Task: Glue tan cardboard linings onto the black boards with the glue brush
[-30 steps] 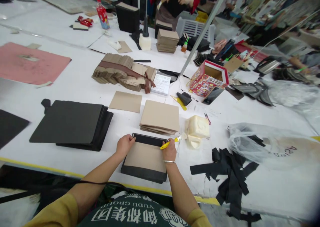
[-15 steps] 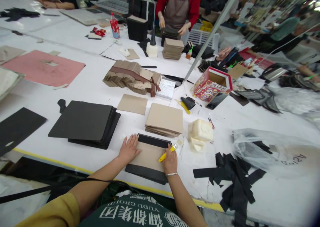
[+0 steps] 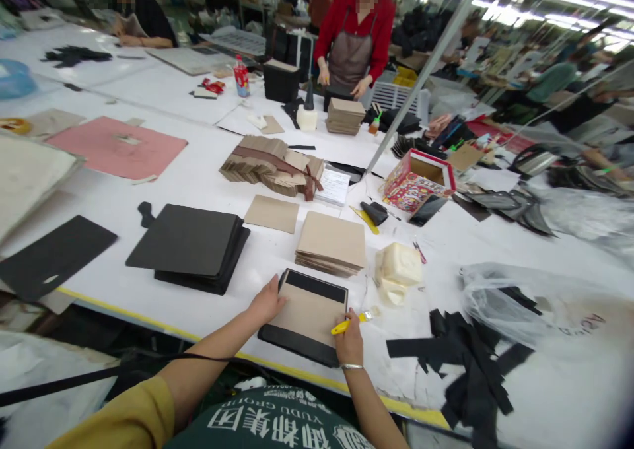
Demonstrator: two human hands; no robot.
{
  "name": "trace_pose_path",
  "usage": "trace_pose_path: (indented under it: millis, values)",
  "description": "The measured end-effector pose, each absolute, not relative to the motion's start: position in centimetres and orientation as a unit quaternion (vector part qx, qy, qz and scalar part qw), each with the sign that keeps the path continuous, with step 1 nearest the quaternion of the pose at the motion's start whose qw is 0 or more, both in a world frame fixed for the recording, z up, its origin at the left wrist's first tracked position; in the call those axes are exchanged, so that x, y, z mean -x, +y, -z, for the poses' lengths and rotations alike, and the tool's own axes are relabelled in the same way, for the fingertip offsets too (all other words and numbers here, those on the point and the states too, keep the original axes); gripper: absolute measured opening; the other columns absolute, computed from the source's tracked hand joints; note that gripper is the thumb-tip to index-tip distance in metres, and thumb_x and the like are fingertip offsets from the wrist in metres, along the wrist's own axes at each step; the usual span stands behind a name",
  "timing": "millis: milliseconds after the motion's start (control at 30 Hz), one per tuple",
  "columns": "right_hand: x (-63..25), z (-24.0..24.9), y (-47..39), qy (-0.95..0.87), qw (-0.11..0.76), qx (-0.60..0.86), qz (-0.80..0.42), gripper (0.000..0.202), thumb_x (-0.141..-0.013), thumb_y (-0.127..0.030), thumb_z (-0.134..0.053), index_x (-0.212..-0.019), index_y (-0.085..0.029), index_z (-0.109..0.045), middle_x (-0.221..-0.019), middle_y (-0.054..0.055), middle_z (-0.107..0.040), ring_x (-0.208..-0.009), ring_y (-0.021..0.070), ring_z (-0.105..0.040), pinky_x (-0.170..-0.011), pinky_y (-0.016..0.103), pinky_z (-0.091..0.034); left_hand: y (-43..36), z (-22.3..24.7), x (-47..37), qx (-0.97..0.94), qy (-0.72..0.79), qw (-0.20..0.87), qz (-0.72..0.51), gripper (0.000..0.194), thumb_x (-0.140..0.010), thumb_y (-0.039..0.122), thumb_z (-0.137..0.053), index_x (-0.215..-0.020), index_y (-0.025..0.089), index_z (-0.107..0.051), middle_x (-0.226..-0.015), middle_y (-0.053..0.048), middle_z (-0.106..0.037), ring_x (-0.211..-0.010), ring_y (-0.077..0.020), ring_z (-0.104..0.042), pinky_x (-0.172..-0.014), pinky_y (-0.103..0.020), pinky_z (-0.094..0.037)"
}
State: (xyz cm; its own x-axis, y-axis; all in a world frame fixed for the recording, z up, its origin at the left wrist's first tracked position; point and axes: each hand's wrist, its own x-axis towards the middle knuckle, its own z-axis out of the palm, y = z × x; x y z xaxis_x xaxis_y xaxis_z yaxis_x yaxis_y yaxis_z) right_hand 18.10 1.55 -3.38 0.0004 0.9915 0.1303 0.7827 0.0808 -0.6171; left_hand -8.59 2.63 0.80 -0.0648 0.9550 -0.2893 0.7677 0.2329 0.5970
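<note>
Panel lies partly hidden by right hand and brush.

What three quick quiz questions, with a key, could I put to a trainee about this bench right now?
1. Which hand holds the yellow-handled paintbrush?

2. True or false: the left hand touches the black-bordered beige panel.

3. Which of these stands just to the right of the stack of beige boards, as seen in the view?
A) the red-capped bottle
B) the cream-coloured container
C) the pink sheet

Key: 1. The right hand. 2. True. 3. B.
</note>
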Motion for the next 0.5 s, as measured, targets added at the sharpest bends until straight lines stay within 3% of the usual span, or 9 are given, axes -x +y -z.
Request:
trace_pose_path:
  millis: [167,233,300,333,400,433,500]
  values:
    - [-19.6,2.8,2.6,-0.702,0.315,0.619,-0.158,0.040,-0.082,-0.040,-0.040,-0.114,-0.016,-0.039,-0.116,0.018,-0.049,-0.105,0.0301,-0.050,-0.087,0.052,-0.042,2.3,-7.3,17.0,-0.652,0.712,0.079,-0.249,0.051,-0.084,0.036,-0.041,-0.130,0.016,-0.035,-0.133,-0.011,-0.041,-0.126,-0.0227,-0.031,-0.106,-0.037,-0.022]
    - [-19.8,2.3,3.0,-0.713,0.332,0.600,-0.146,0.037,-0.082,-0.039,-0.041,-0.112,-0.018,-0.040,-0.121,0.017,-0.046,-0.109,0.0298,-0.047,-0.090,0.051,-0.040,2.2,-9.7,22.6,-0.566,0.790,-0.029,-0.234,0.059,-0.081,0.041,-0.045,-0.132,0.014,-0.030,-0.137,-0.014,-0.034,-0.128,-0.0263,-0.025,-0.106,-0.041,-0.020]
    - [-19.4,1.6,3.1,-0.723,0.344,0.582,-0.140,0.035,-0.082,-0.039,-0.042,-0.110,-0.018,-0.042,-0.123,0.016,-0.046,-0.112,0.0290,-0.045,-0.092,0.050,-0.039,2.2,-11.1,28.6,-0.434,0.880,-0.079,-0.177,0.081,-0.072,0.049,-0.056,-0.134,0.008,-0.022,-0.140,-0.020,-0.023,-0.129,-0.0345,-0.019,-0.102,-0.048,-0.022]
    - [-19.0,1.2,3.1,-0.729,0.345,0.574,-0.141,0.034,-0.082,-0.038,-0.042,-0.109,-0.017,-0.042,-0.123,0.016,-0.046,-0.113,0.0284,-0.045,-0.093,0.049,-0.039,2.1,-11.4,31.4,-0.389,0.909,-0.059,-0.136,0.090,-0.066,0.051,-0.061,-0.133,0.005,-0.023,-0.139,-0.024,-0.024,-0.127,-0.0387,-0.021,-0.098,-0.050,-0.027]
    - [-18.2,0.3,3.0,-0.735,0.347,0.565,-0.144,0.034,-0.083,-0.037,-0.042,-0.110,-0.017,-0.042,-0.122,0.015,-0.047,-0.113,0.0269,-0.045,-0.094,0.047,-0.039,2.0,-11.5,36.2,-0.347,0.933,0.060,-0.070,0.093,-0.060,0.052,-0.067,-0.128,0.002,-0.028,-0.129,-0.025,-0.039,-0.117,-0.0397,-0.037,-0.088,-0.044,-0.039]
    - [-17.8,-0.1,2.9,-0.735,0.348,0.564,-0.144,0.033,-0.083,-0.036,-0.042,-0.110,-0.017,-0.042,-0.121,0.015,-0.047,-0.113,0.0261,-0.045,-0.094,0.046,-0.039,1.9,-11.4,38.0,-0.337,0.931,0.133,-0.053,0.087,-0.061,0.050,-0.066,-0.123,0.000,-0.032,-0.120,-0.022,-0.049,-0.108,-0.0363,-0.047,-0.082,-0.038,-0.043]
    - [-17.0,-0.8,2.7,-0.731,0.353,0.566,-0.143,0.032,-0.084,-0.034,-0.041,-0.109,-0.016,-0.043,-0.120,0.015,-0.048,-0.113,0.0245,-0.046,-0.093,0.045,-0.041,1.3,-11.4,40.5,-0.323,0.930,0.178,-0.013,0.067,-0.064,0.047,-0.064,-0.109,0.002,-0.044,-0.105,-0.013,-0.058,-0.099,-0.0318,-0.054,-0.076,-0.034,-0.045]
